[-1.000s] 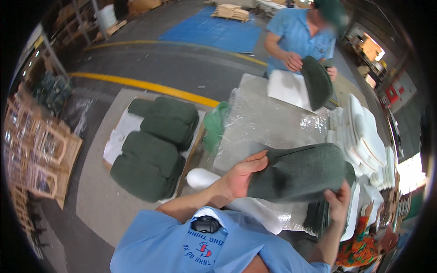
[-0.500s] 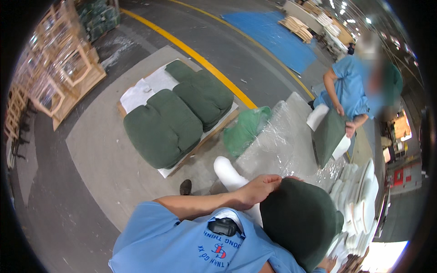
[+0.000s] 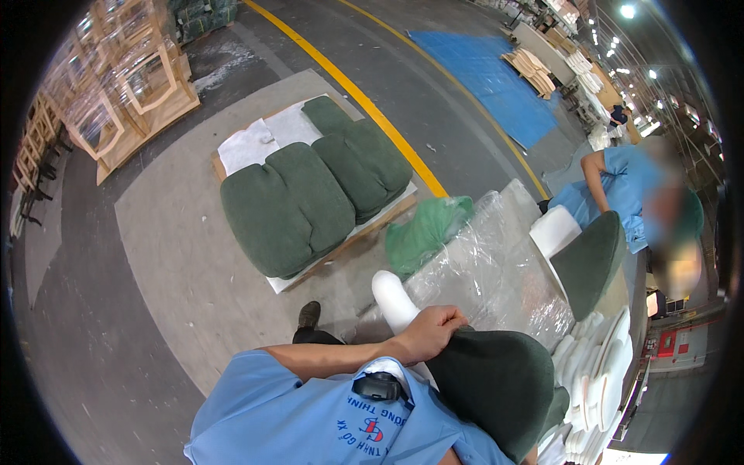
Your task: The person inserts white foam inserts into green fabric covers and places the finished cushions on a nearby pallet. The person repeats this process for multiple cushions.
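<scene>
My left hand (image 3: 428, 332) grips the upper edge of a dark green cushion (image 3: 504, 380) held against my body at the near end of a table covered in clear plastic sheet (image 3: 488, 271). My right hand is hidden behind the cushion and my blue shirt. A white foam roll (image 3: 394, 298) lies at the table's left edge, just above my left hand. Across the table a person in a blue shirt (image 3: 624, 190) bends over another green cushion (image 3: 590, 260) and a white foam piece (image 3: 554, 230).
Several green cushions (image 3: 310, 194) lie stacked on a low pallet on the floor to my left. A green plastic bag (image 3: 426, 232) hangs by the table. White foam pieces (image 3: 601, 380) are stacked at the right. Wooden frames (image 3: 132, 85) stand far left, past a yellow floor line (image 3: 364, 97).
My head has turned left, so the floor pallet now fills the middle of the view. The cushion has come in against my body. My right hand has dropped out of sight.
</scene>
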The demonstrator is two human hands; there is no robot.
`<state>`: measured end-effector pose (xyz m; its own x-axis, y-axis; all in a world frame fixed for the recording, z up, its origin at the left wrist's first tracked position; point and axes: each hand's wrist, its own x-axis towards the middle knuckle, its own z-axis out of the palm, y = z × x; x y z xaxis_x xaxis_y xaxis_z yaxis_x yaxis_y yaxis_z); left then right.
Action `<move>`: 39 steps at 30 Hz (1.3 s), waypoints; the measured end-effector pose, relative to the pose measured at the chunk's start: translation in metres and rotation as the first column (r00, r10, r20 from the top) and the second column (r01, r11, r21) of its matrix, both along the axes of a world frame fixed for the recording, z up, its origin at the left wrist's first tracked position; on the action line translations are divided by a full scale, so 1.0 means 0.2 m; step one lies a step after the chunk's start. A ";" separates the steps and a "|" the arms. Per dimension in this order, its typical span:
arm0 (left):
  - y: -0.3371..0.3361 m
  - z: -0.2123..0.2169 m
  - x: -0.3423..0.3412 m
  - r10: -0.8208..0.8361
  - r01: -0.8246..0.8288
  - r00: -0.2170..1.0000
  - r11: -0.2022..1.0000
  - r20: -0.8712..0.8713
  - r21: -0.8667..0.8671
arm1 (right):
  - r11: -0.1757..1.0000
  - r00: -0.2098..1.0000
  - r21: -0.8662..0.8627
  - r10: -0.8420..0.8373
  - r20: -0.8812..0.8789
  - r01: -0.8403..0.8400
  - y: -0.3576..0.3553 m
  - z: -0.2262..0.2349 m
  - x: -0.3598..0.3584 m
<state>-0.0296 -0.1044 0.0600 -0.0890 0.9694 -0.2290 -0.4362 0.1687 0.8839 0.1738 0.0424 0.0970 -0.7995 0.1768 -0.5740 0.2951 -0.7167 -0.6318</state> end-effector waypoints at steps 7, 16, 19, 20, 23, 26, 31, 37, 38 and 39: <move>-0.12 -0.14 -0.07 -0.187 0.218 0.699 0.975 0.690 0.043 | 0.991 0.993 -0.062 0.116 -0.037 -0.118 0.09 -0.03 -0.08; -0.20 -0.20 -0.20 0.096 -0.059 0.682 0.995 0.725 -0.077 | 0.961 0.962 0.136 0.217 0.166 -0.240 0.13 0.00 -0.43; -0.16 -0.27 -0.22 0.265 -0.246 0.850 0.964 0.456 -0.102 | 0.903 0.925 0.234 0.311 0.217 -0.359 0.21 -0.10 -0.56; -0.14 -0.31 -0.22 0.309 -0.302 0.884 0.950 0.351 -0.077 | 0.872 0.910 0.299 0.313 0.270 -0.388 0.22 -0.11 -0.60; -0.08 -0.38 -0.28 0.499 -0.489 0.866 0.859 0.036 -0.149 | 0.757 0.878 0.455 0.341 0.336 -0.469 0.27 -0.23 -0.78; -0.02 -0.49 -0.35 0.520 -0.581 0.789 0.805 -0.329 -0.122 | 0.747 0.915 0.538 0.378 0.138 -0.390 0.34 -0.45 -0.83; 0.00 -0.74 -0.35 0.453 -0.608 0.721 0.776 -0.525 -0.165 | 0.777 0.933 0.519 0.268 0.239 -0.356 0.36 -0.74 -0.89; 0.09 -1.02 -0.54 0.270 -0.197 0.520 0.961 -0.810 0.194 | 0.534 0.940 0.777 0.134 0.313 -0.335 0.36 -0.94 -0.75; 0.12 -0.99 -0.59 0.060 -0.043 0.735 0.998 -0.676 0.043 | 0.453 0.927 0.813 0.098 0.363 -0.366 0.37 -0.94 -0.68; 0.14 -0.95 -0.68 -0.169 0.135 0.856 0.985 -0.489 -0.104 | 0.448 0.925 0.823 0.026 0.378 -0.349 0.35 -0.89 -0.63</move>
<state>-0.1659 -0.0773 -0.1303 -0.0592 0.9650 -0.2556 0.0907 0.2602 0.9613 0.0469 0.1123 -0.0805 -0.7167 0.5710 -0.4004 0.6168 0.2510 -0.7460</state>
